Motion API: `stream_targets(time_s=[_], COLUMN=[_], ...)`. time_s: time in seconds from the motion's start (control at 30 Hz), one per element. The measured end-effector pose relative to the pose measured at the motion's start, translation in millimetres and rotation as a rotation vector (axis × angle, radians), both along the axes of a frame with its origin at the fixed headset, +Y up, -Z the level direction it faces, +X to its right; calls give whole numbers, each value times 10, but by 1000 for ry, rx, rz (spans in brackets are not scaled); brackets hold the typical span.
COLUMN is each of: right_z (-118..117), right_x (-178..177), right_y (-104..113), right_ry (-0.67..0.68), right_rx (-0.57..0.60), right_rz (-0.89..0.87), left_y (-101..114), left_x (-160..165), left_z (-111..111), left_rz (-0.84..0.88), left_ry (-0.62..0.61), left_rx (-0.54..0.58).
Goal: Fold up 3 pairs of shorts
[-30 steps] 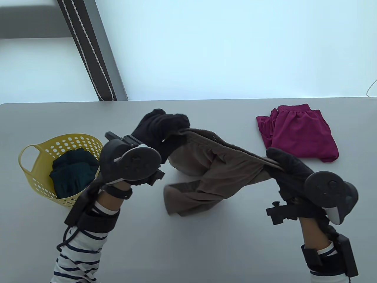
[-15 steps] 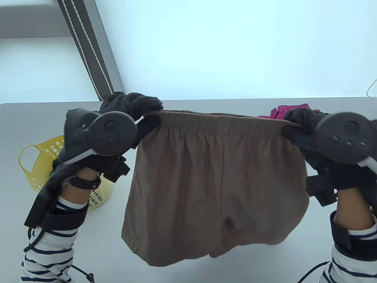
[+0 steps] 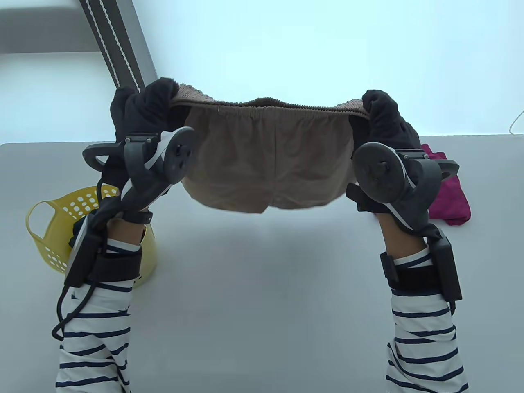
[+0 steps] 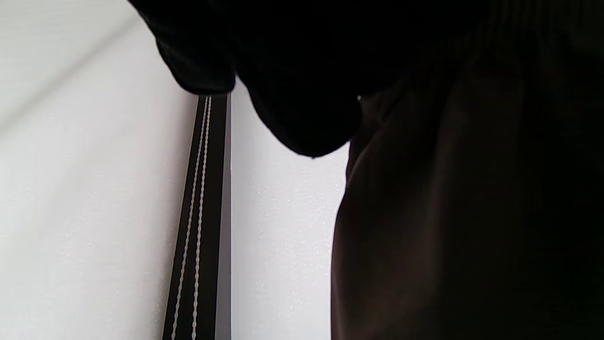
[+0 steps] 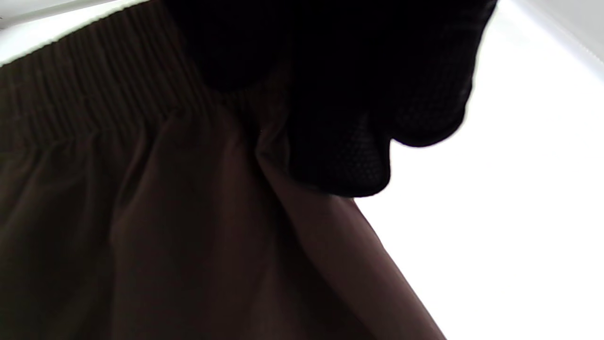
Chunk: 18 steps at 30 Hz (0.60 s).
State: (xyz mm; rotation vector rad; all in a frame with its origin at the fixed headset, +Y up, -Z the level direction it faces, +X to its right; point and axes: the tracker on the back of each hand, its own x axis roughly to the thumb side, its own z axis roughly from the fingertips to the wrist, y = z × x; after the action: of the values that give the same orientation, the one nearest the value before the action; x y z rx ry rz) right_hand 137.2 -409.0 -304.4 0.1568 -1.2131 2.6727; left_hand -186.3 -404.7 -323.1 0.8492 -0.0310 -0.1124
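Gripping the elastic waistband of brown fabric shorts (image 3: 268,163), gloved left hand (image 3: 143,108) and right hand (image 3: 382,112) pinch opposite ends, wide apart, raised above the grey table (image 3: 262,286). Shorts hanging clear of the tabletop. Yellow perforated plastic basket (image 3: 53,229) at left, folded magenta shorts (image 3: 450,198) at right.

Brown shorts (image 3: 266,163). Black gloves on left hand (image 3: 143,106) and right hand (image 3: 385,112). Pink shorts (image 3: 450,196). Yellow basket (image 3: 45,229) with white dots. White sleeves (image 3: 96,339) with dark blue stripes. Grey table (image 3: 262,294).
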Motion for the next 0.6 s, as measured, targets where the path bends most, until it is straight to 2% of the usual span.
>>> stream_targets(time_s=[0.1,0.17,0.2,0.23,0.33,0.4,0.43,0.47,0.5,0.57,0.6], right_z=[16,41,49,61,73,55,46,43,46,79,93], right_x=[12,-2,-8,-24,-70,-109,-126,-132,-134,-139,-138], right_y=[-342,-810,-950,-1270,-1943,-2421,-2676,-2901,-3074,-3347,-3397], right_ry=[86,133,139,159,226,300,338,366,393,441,447], right_rx=[-120,-229,-258,-320,-520,-762,-935,-1073,-1161,-1301,-1332], right_rz=[88,198,229,290,365,435,480,508,518,512,513], left_y=[-324,-718,-880,-1122,-1801,-2355,-2599,-2783,-2986,-3263,-3313], left_x=[-62,-52,-39,-13,96,182,208,219,216,178,159], left_z=[156,304,356,423,578,674,703,719,730,748,759], left_rz=[-105,-228,-272,-329,-464,-591,-645,-692,-750,-833,-839], left_ry=[-52,-72,-77,-81,-122,-163,-186,-190,-179,-162,-165], left_rx=[-67,-149,-184,-242,-488,-761,-888,-977,-1069,-1192,-1207])
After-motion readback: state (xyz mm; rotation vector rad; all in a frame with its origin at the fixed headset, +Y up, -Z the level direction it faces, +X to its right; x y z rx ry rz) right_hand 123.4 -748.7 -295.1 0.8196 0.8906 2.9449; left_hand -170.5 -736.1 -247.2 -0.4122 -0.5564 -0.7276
